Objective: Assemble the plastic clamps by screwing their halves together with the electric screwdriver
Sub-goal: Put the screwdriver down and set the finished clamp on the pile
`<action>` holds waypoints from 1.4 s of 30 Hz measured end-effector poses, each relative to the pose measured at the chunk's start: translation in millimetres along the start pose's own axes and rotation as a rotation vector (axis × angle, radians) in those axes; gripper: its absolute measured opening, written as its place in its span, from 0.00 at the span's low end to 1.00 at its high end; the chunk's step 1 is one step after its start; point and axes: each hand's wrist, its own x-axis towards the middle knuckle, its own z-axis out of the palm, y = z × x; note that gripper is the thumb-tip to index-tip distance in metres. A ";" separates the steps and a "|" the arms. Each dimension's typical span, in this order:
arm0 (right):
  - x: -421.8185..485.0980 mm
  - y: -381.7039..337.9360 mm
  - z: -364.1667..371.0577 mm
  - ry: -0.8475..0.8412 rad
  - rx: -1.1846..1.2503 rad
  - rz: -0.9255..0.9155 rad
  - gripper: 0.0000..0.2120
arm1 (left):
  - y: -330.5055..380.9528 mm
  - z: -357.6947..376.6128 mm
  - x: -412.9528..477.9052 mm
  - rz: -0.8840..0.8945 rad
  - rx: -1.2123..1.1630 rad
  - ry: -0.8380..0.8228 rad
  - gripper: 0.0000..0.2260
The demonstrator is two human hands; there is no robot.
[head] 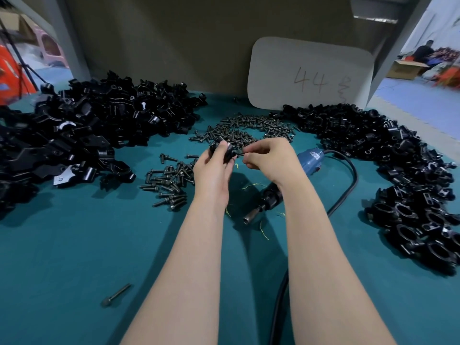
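Observation:
My left hand (213, 168) grips a black plastic clamp (225, 151) above the middle of the teal table. My right hand (267, 159) pinches a dark screw (239, 154) whose tip points at the clamp's side. The blue electric screwdriver (308, 161) lies on the table under my right wrist, its metal bit socket (250, 216) pointing toward me. Loose screws lie in a pile (246, 130) behind my hands and in a second pile (171, 183) to the left.
A big heap of black clamp halves (87, 130) fills the left side. Assembled black clamps (388, 175) curve along the right. The screwdriver's black cable (348, 185) loops right, then runs toward me. A spare bit (115, 295) lies near left. A grey card (308, 75) leans at the back.

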 end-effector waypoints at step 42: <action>1.1 -8.5 12.2 -0.029 -0.218 -0.014 0.08 | -8.6 5.0 -1.8 0.355 0.404 0.016 0.11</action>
